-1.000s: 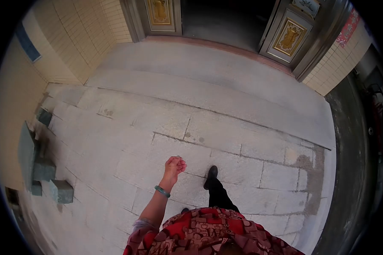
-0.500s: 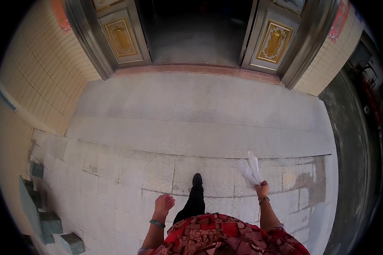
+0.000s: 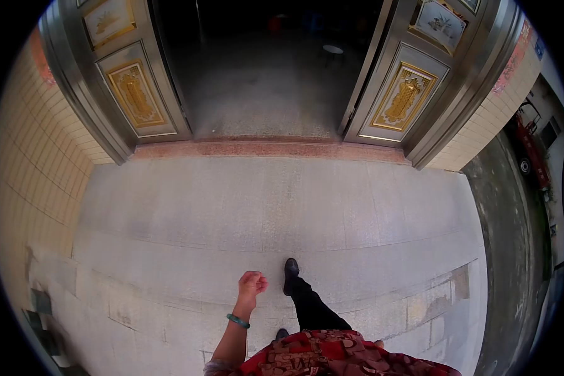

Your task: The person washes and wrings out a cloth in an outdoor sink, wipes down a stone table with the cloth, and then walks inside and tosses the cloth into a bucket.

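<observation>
My left hand (image 3: 252, 286) swings in front of my body over the pale stone paving, a green bangle (image 3: 238, 321) around its wrist. Its fingers are curled in, and nothing shows in them. My right hand is out of sight; only a small patch of skin peeks past the edge of my red patterned shirt (image 3: 332, 354). The white sheets it held earlier are hidden too. One black shoe (image 3: 291, 268) is planted ahead of me, with the other partly under the shirt hem.
Ahead, an open doorway with a reddish stone sill (image 3: 263, 149) stands between metal doors with gold panels (image 3: 404, 96). Inside the dark room is a small round-topped stool (image 3: 333, 49). Tiled walls flank the entrance. A red vehicle (image 3: 532, 153) stands outside at right.
I have stepped closer to the doorway. My left hand has swung forward and slightly right. My right hand, holding white sheets before, has dropped back out of view.
</observation>
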`<state>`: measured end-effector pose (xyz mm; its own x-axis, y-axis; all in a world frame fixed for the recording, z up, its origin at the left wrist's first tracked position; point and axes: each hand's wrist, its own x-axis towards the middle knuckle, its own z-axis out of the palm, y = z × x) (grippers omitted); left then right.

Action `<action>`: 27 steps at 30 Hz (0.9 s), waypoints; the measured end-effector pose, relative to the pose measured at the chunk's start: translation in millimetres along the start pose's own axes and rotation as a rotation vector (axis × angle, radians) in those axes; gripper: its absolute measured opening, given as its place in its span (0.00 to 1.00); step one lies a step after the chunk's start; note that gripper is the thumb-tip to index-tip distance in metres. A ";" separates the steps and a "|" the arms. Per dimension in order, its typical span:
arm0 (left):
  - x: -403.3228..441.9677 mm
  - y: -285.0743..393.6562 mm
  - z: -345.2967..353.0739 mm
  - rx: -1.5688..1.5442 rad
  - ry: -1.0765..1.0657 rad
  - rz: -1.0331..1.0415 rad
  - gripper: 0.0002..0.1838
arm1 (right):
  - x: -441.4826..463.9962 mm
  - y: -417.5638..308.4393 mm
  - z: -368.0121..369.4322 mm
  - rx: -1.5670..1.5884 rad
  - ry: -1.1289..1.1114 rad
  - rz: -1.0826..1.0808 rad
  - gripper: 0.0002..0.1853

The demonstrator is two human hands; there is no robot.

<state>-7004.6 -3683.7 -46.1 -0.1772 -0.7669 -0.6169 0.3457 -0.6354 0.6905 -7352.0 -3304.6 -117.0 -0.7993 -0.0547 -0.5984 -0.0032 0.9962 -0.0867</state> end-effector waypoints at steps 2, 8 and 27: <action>42.8 26.7 18.3 0.056 0.020 0.037 0.09 | 37.2 -53.2 10.9 -0.004 0.000 0.009 0.19; 123.7 122.5 48.2 0.056 0.105 -0.216 0.11 | 79.4 -361.8 -23.9 0.337 -0.080 -0.304 0.16; 561.6 516.1 129.0 0.023 0.273 0.024 0.21 | 119.8 -900.4 -50.9 0.442 -0.263 -0.285 0.13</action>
<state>-7044.5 -4454.0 12.5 0.0874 -0.7310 -0.6768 0.3254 -0.6212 0.7129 -7475.4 -4204.7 -70.0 -0.6274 -0.3874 -0.6754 0.1001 0.8201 -0.5634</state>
